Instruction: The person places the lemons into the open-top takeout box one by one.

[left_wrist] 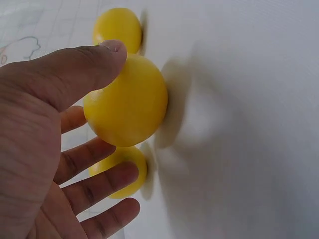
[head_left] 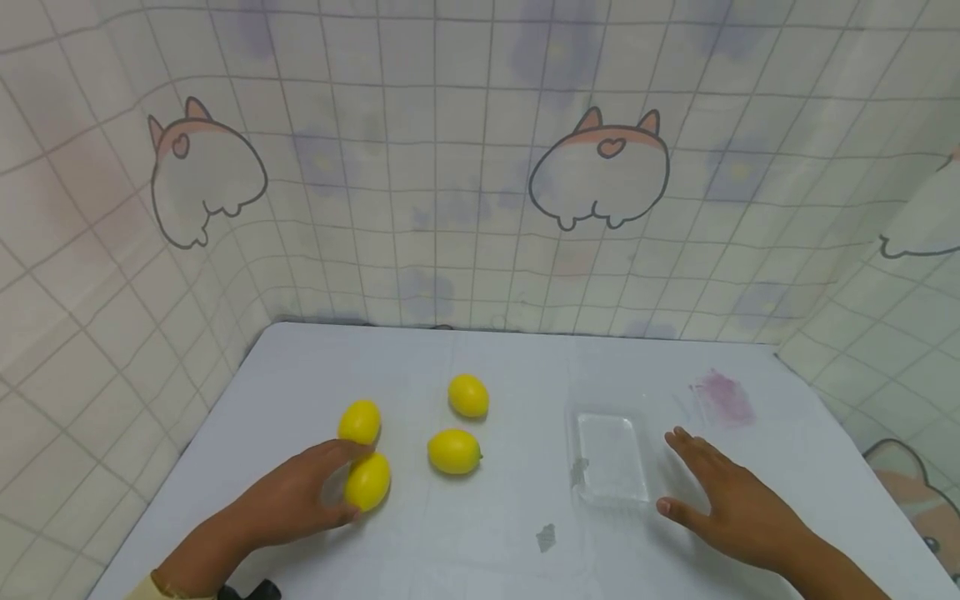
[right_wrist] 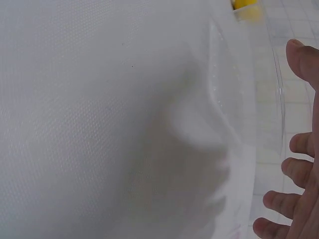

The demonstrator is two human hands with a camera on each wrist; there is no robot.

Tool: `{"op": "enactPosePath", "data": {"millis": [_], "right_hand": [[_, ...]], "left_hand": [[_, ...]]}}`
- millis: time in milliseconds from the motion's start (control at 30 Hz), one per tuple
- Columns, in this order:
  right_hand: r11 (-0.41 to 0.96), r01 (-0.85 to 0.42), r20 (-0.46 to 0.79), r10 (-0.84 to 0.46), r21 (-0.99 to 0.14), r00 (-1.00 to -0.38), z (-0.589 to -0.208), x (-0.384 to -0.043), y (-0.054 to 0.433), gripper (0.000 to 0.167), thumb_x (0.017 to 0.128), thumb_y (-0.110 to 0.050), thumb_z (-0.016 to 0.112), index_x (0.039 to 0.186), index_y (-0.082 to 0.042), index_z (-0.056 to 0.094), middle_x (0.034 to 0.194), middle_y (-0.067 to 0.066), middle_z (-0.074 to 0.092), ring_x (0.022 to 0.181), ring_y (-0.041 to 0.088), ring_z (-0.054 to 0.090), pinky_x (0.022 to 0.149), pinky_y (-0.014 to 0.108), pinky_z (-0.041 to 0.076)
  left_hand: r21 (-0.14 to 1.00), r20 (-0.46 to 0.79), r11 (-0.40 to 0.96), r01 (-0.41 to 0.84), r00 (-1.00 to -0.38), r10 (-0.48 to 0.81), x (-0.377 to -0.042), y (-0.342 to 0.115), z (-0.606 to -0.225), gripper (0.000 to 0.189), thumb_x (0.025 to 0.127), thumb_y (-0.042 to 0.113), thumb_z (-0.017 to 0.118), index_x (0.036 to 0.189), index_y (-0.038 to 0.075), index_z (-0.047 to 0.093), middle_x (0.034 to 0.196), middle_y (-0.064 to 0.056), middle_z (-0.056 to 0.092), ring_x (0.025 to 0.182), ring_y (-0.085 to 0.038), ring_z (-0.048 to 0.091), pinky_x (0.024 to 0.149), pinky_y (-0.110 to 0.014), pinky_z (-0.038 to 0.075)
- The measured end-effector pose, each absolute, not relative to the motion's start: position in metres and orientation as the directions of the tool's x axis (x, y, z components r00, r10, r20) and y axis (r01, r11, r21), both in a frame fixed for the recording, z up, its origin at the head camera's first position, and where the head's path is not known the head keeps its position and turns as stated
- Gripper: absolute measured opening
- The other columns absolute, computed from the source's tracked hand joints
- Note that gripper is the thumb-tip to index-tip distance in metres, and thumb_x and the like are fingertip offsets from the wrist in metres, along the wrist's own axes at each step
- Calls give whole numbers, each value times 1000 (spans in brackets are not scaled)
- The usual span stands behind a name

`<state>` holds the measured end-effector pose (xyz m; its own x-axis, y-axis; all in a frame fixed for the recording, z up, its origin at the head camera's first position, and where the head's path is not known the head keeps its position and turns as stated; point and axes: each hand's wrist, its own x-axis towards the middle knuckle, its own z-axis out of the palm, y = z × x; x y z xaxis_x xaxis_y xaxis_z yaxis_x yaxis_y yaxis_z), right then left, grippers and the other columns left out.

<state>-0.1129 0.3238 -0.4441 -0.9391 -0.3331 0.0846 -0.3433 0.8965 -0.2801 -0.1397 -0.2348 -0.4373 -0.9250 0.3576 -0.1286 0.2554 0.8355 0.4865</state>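
Note:
In the head view, my left hand (head_left: 296, 492) spans a yellow lemon (head_left: 369, 483), with the thumb at its near side and the forefinger at its far side. The left wrist view has the thumb over this lemon (left_wrist: 130, 107) and the other fingers spread. Just beyond it lies a second lemon (head_left: 360, 419), partly behind the fingers. Two more, a lemon (head_left: 453, 452) with a green tip and a lemon (head_left: 468, 396), lie toward the middle. My right hand (head_left: 738, 504) holds nothing, its fingers extended beside a clear plastic tray (head_left: 611, 458).
All of this is on a white-covered table (head_left: 510, 533). Grey tape (head_left: 546, 537) is stuck near the front, and a pink smudge (head_left: 723, 397) marks the back right. A checked cloth (head_left: 465, 175) hangs around the back and sides. Something black (head_left: 258, 590) shows under the left wrist.

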Motion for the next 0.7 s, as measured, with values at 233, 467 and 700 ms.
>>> {"op": "enactPosePath", "data": {"millis": [233,467,700], "right_hand": [[895,-353,92,-341,-273,-936,-446,-115,322,86,94,-58,67,157,-9,37,160,18,38,137,46,45,98,69,45],[896,-354,84,-345,-268,-935,-448,-115,321,86,94,-59,67,157,-8,38,160,18,38,138,45,44,99,69,44],[893,-361,96,-348,-269,-932,-447,-116,321,85,94,-58,67,157,-8,40,159,17,39,139,43,44,99,68,44]], "left_hand": [[485,-132,837,252,-925,355,-138,-233,-443,74,77,35,91,143,25,58,145,5,56,135,-24,51,112,-54,40],[480,-127,836,267,-921,367,-138,-234,-446,78,77,40,89,146,26,55,145,3,56,129,-22,55,110,-54,43],[477,-95,835,276,-928,361,-137,-231,-446,69,77,44,88,138,26,61,131,10,62,114,-14,59,102,-48,50]]}}
